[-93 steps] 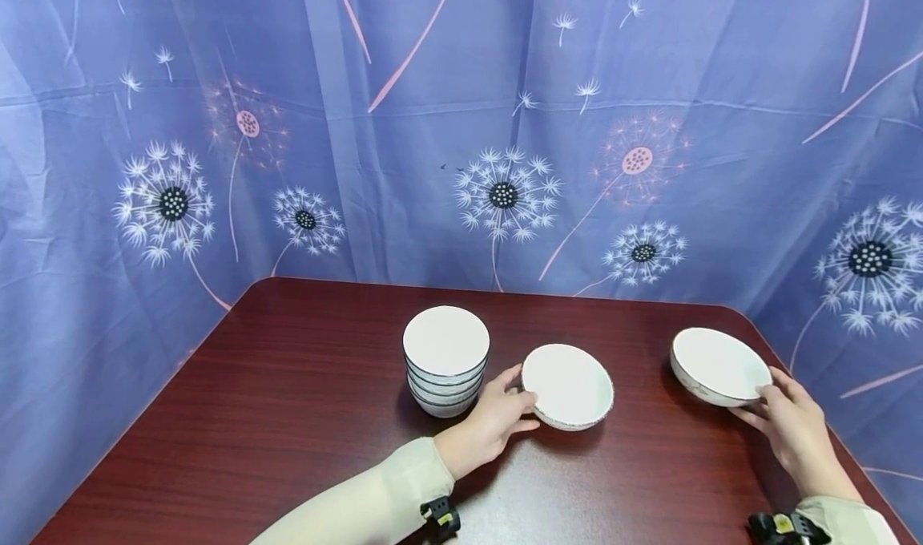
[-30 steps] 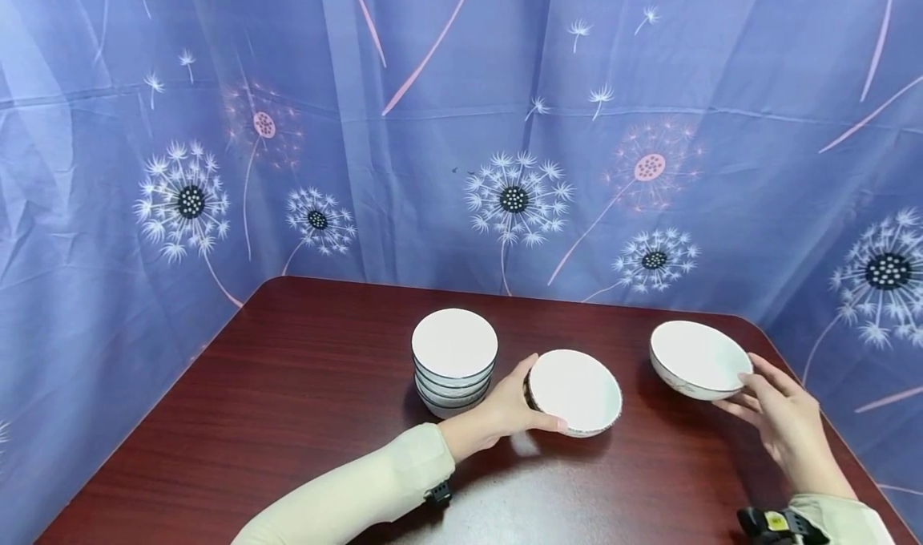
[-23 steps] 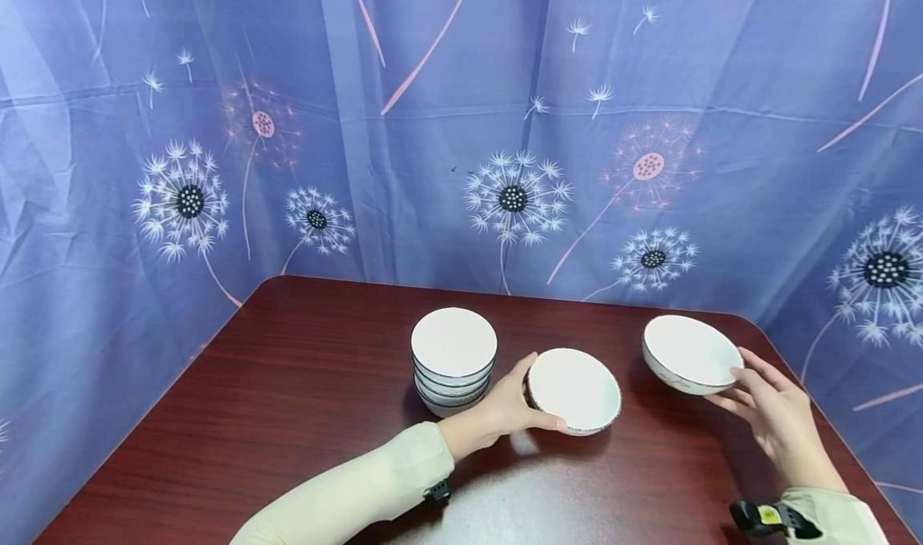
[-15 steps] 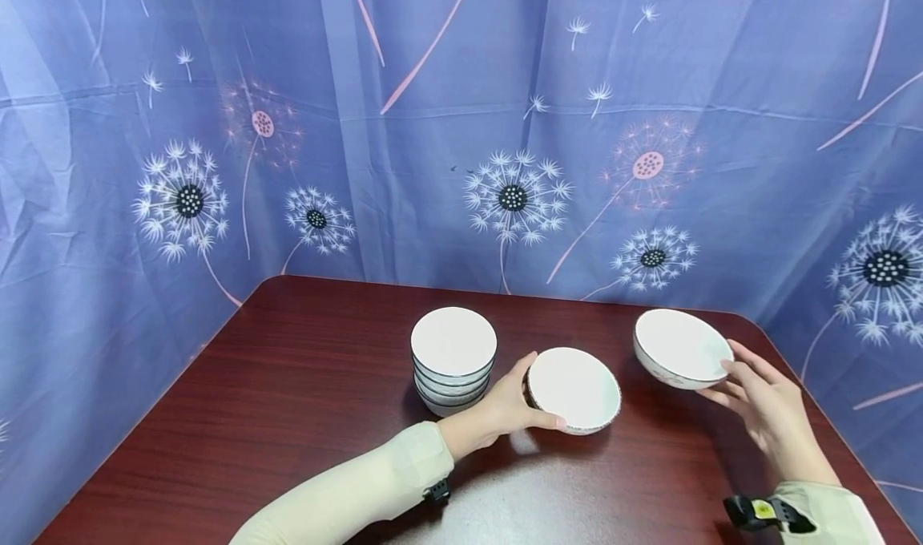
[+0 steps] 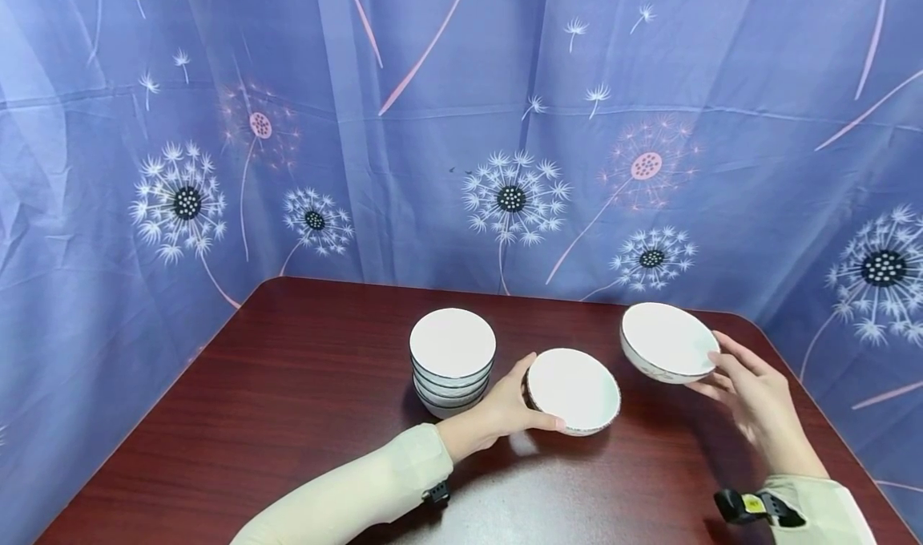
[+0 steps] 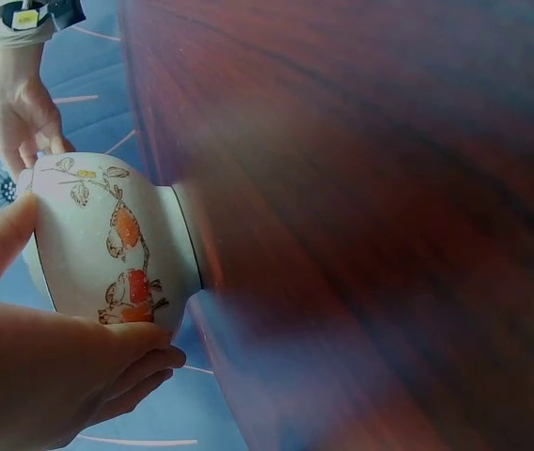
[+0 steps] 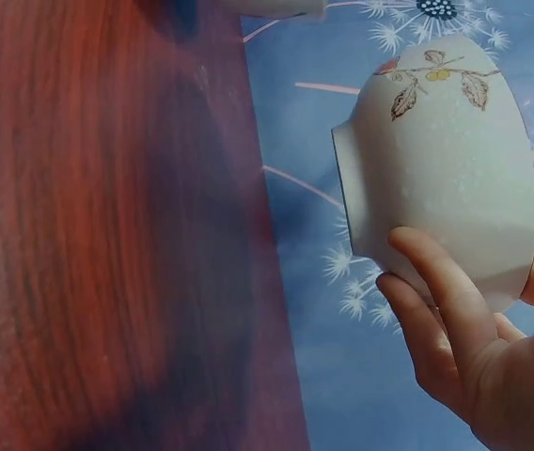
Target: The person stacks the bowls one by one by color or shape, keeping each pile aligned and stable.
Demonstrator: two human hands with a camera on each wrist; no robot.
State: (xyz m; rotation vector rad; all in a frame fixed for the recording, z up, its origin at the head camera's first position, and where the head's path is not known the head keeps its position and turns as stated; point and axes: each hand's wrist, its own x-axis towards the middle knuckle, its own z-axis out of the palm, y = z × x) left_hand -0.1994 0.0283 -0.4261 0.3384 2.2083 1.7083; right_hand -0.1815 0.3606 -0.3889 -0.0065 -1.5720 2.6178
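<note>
My left hand [image 5: 497, 410] grips the left side of a white bowl [image 5: 574, 391], thumb on the near side. That bowl stands upright at mid-table; in the left wrist view its painted wall [image 6: 79, 249] shows orange and red figures on a branch, its foot right at the tabletop. My right hand [image 5: 757, 401] holds a second white bowl [image 5: 667, 341] by its right edge, thumb at the rim and fingers underneath. The right wrist view shows this bowl's leaf-painted side [image 7: 446, 160] raised above the table, slightly tilted. Left of both is a stack of several white bowls [image 5: 449, 397].
The dark red wooden table [image 5: 288, 385] has rounded far corners. A blue dandelion-print curtain [image 5: 404, 168] hangs right behind it and along both sides. Black wrist straps [image 5: 757, 505] sit over the pale sleeves.
My right hand has carried its bowl leftward and up, closer to the other bowl. My left hand has shifted its grip since the oldest frame, then stayed still. The stack stays put.
</note>
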